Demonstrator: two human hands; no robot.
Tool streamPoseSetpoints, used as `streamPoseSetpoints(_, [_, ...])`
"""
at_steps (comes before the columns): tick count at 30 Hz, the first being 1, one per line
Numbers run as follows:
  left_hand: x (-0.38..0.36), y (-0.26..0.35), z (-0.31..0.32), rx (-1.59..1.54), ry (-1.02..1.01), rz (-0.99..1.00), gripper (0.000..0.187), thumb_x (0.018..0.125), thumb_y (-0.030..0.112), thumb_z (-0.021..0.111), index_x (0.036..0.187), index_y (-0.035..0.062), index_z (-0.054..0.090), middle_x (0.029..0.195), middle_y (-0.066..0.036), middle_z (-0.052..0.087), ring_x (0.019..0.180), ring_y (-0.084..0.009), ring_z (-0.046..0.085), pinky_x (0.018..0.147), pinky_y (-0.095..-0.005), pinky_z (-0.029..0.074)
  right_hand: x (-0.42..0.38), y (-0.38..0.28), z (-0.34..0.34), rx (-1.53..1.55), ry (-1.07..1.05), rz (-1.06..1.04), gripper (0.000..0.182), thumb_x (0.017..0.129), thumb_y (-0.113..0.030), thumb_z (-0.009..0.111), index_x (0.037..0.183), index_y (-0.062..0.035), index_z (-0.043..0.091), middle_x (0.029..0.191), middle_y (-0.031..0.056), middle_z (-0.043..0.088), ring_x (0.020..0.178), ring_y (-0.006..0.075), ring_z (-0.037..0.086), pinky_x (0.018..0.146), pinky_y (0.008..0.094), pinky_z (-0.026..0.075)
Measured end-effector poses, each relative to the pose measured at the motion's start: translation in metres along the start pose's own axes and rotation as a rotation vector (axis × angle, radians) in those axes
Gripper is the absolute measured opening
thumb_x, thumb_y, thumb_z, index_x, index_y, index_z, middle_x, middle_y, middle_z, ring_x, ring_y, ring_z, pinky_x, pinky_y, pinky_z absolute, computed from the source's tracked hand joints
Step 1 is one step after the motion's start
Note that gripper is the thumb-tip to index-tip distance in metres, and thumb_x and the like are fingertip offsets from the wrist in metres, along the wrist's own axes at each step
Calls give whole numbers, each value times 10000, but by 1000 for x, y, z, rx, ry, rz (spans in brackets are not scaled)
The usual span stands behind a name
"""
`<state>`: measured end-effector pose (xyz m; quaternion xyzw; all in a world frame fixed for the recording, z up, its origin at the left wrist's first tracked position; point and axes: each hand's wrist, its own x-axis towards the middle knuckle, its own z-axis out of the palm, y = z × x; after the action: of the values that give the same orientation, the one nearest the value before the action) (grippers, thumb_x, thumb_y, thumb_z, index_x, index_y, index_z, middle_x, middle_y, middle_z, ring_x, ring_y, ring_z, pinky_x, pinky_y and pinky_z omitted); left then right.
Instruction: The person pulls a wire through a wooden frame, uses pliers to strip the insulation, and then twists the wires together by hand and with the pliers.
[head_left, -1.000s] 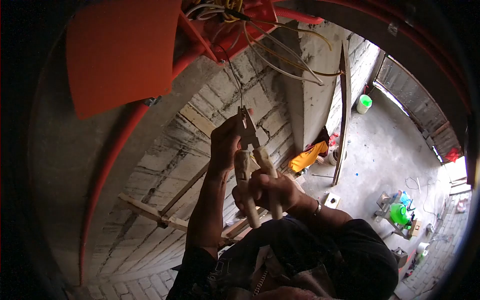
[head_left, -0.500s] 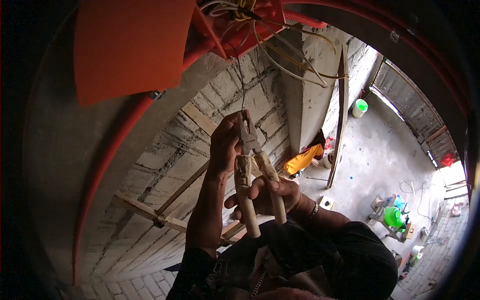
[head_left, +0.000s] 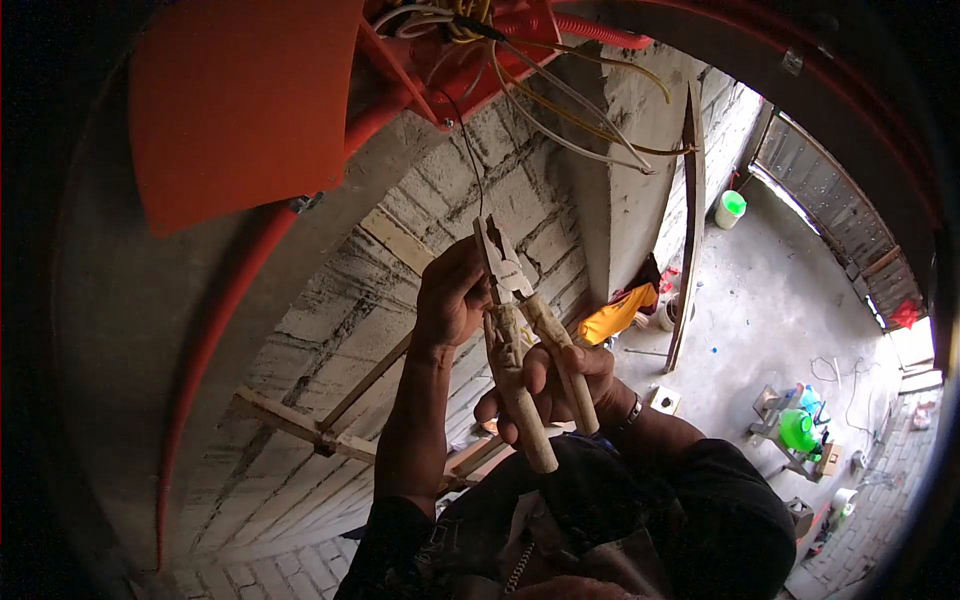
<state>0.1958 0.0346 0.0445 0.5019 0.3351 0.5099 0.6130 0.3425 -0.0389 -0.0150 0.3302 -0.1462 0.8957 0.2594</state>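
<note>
A pair of pliers (head_left: 506, 272) with worn, pale-covered handles is held up in front of me, jaws upward and slightly parted. My right hand (head_left: 572, 378) grips its spread handles, fingers between and around them. Just left of the jaws, my left hand (head_left: 450, 295) is closed, its fingertips partly hidden behind the pliers. A thin dark wire (head_left: 473, 150) hangs from the red box (head_left: 470, 85) overhead and runs down to the jaws and my left fingers. Whether the jaws touch the wire is not clear.
White and yellow wires (head_left: 600, 125) dangle from the box beside an orange panel (head_left: 245, 110). A red pipe (head_left: 215, 330) curves down the left. A wooden plank (head_left: 686, 240) leans near the column. Below are a green bucket (head_left: 731, 208) and a small stand holding a green container (head_left: 798, 430).
The pliers have tilted, their handles swinging to the right with my right hand. The jaws look a little less far apart from the handles' lean, and the overhead box has shifted left in view.
</note>
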Motion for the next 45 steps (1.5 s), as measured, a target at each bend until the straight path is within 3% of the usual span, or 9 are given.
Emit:
streamPoseSetpoints(3, [1,1,-2,13,-69,23,398,915,185,515,1245,-35,487,644,72,437,514,-10,308,464,-171,235,4,1,2,13,-59,-2,488,902,-435,417,1167,-57,574,1302,357,330,1086,423,506,882,496,454])
streamPoseSetpoints(16, [4,-4,-7,-13,-66,17,439,908,199,534,1264,-48,463,644,75,424,518,-12,296,467,-181,222,1,7,-3,48,-12,-55,555,910,-511,345,1133,-65,589,1136,296,493,1008,376,543,825,480,451])
streamPoseSetpoints(22, [5,-6,-8,-67,-109,25,426,903,180,532,1256,-50,471,652,75,431,519,-13,301,465,-179,227,3,5,1,29,4,-68,546,912,-510,342,1009,-42,606,1083,291,522,937,361,568,789,476,455])
streamPoseSetpoints(28, [7,-3,-1,36,-85,53,361,909,180,520,1223,2,528,677,73,474,525,-3,322,465,-172,249,1,10,3,-202,288,-52,474,916,-442,402,816,-7,561,990,298,548,895,391,567,788,492,458])
streamPoseSetpoints(34, [4,4,11,177,86,-62,339,928,248,516,1198,51,566,684,91,489,570,21,391,485,-159,300,12,18,-3,-481,571,-87,426,916,-375,456,1035,31,507,969,225,584,886,320,600,785,442,486])
streamPoseSetpoints(35, [8,-5,-4,34,-22,-86,343,929,256,516,1200,51,564,706,93,506,587,24,409,497,-157,317,11,22,-5,-501,603,-130,350,922,-310,487,1052,15,490,926,186,604,849,291,622,757,429,509])
streamPoseSetpoints(36, [11,-11,-17,-108,-133,-107,348,931,264,517,1202,51,562,728,95,523,604,27,427,509,-154,334,12,19,-2,-608,598,-86,463,925,-365,449,1153,37,458,988,214,595,876,320,612,779,447,495])
streamPoseSetpoints(40, [13,-17,-28,-81,-223,-43,356,930,270,519,1211,54,554,758,99,538,613,28,433,517,-154,339,12,22,-1,-607,702,-49,442,918,-349,478,1136,35,482,1015,210,596,884,315,619,799,443,496])
streamPoseSetpoints(45, [9,-14,5,182,42,157,367,930,261,515,1262,105,514,759,53,544,602,2,432,481,-172,321,2,2,34,-838,694,109,521,884,-427,521,1097,49,515,1054,199,602,997,284,592,876,400,467])
